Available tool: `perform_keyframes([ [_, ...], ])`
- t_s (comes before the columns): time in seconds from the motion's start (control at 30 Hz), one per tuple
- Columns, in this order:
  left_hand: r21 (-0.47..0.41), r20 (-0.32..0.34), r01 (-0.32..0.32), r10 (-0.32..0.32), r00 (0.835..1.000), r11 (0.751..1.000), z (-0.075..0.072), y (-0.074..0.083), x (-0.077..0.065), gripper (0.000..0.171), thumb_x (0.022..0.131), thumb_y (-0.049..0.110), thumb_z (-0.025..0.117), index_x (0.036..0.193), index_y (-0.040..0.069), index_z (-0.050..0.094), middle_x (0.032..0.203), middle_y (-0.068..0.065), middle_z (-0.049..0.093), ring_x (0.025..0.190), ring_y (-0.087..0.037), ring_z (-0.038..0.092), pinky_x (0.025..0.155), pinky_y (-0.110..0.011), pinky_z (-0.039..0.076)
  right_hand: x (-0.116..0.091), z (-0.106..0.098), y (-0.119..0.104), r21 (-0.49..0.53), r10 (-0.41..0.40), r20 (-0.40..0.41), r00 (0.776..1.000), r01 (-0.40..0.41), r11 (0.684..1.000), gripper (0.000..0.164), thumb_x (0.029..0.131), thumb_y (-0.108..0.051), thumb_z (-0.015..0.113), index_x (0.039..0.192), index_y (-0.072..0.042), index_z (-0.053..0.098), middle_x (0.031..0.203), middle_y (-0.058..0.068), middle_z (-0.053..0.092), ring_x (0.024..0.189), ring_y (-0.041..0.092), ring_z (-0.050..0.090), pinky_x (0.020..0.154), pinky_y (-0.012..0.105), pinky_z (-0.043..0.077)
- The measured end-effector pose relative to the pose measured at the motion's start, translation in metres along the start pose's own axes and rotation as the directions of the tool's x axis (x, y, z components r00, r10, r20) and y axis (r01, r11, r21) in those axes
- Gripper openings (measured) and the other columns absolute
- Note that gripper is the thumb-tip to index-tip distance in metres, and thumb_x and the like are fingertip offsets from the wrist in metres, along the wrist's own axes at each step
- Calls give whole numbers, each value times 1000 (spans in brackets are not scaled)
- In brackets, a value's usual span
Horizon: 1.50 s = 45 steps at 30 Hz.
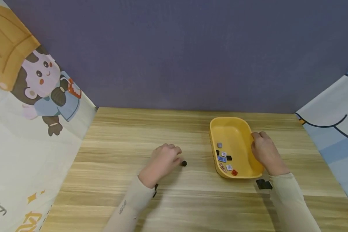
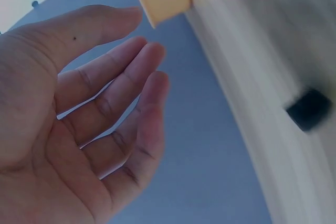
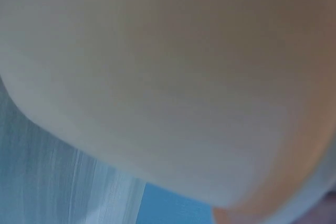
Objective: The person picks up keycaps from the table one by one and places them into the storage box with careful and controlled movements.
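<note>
A small black piece (image 1: pixel 184 163) lies on the wooden table, just off the fingertips of my left hand (image 1: pixel 163 162). The left wrist view shows that left hand (image 2: pixel 105 103) with loosely bent fingers, a gap between thumb and fingers, and nothing held. A blurred black block (image 2: pixel 310 109) appears on the table there. My right hand (image 1: pixel 265 153) grips the right rim of a yellow plastic bin (image 1: pixel 235 129). Inside the bin, along its left and near sides, are a grey piece (image 1: pixel 219 145), a blue tile (image 1: pixel 221 159), a red piece (image 1: pixel 234 172) and several white and black ones.
The wooden tabletop (image 1: pixel 127 135) meets a dark blue-grey wall (image 1: pixel 174 54) at its far edge. Printed cloths hang at the left (image 1: pixel 69 138) and right (image 1: pixel 330 129). A black item (image 1: pixel 264 184) shows beside the right sleeve. A blurred pale surface (image 3: pixel 157 77) fills most of the right wrist view.
</note>
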<state>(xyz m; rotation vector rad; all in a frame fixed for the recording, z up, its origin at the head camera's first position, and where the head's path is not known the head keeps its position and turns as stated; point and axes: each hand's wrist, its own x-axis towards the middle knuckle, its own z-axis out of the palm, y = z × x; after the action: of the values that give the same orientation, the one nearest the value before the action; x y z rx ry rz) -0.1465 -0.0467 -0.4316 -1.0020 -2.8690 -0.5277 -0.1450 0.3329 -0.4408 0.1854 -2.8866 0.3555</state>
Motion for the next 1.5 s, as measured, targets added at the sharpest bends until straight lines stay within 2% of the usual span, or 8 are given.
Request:
perform_keyframes([
  [0.27,-15,-23,91,-91,996,996,3,-20,-26,18,86,14,79,102,7,75,93,-6,72,82,-23,66,75,-36,56,0,0,0,3,2,11,1000,-3,1000,27,85,12,55,110,22,55,94,36,52,83,49,56,71,59,50],
  [0.43,-8,-40,139,-139,989,990,9,-32,-37,16,86,14,79,100,7,76,90,-5,71,80,-22,66,71,-35,56,0,-1,0,9,10,35,999,-11,1000,28,86,12,53,112,23,54,95,36,52,84,48,55,71,58,50],
  [0.63,0,-50,182,-181,982,983,12,-40,-45,17,82,10,81,98,5,76,87,-6,69,78,-23,66,66,-35,56,-1,-1,0,10,1,23,1000,-1,1000,28,85,12,54,111,23,55,94,36,52,83,48,56,71,58,50],
  [0.93,11,-11,226,-226,974,974,18,-49,-46,11,82,12,82,87,5,74,78,-5,66,68,-19,63,62,-33,55,-1,0,1,7,-24,-6,1000,24,1000,28,84,13,55,110,23,55,94,37,53,83,49,56,70,59,50],
  [1.17,-21,48,287,-286,957,958,21,-51,-44,15,83,13,82,90,4,73,83,-6,65,72,-20,64,65,-33,55,-2,0,-1,4,-12,3,1000,12,1000,28,85,13,55,111,23,55,95,37,52,84,49,56,71,60,50],
  [1.5,-41,53,299,-297,953,953,22,-50,-44,19,84,21,83,92,6,73,83,-3,65,71,-17,62,63,-32,53,-2,1,0,6,-13,-8,1000,13,1000,28,84,14,55,110,22,55,95,37,53,84,49,56,71,59,50],
])
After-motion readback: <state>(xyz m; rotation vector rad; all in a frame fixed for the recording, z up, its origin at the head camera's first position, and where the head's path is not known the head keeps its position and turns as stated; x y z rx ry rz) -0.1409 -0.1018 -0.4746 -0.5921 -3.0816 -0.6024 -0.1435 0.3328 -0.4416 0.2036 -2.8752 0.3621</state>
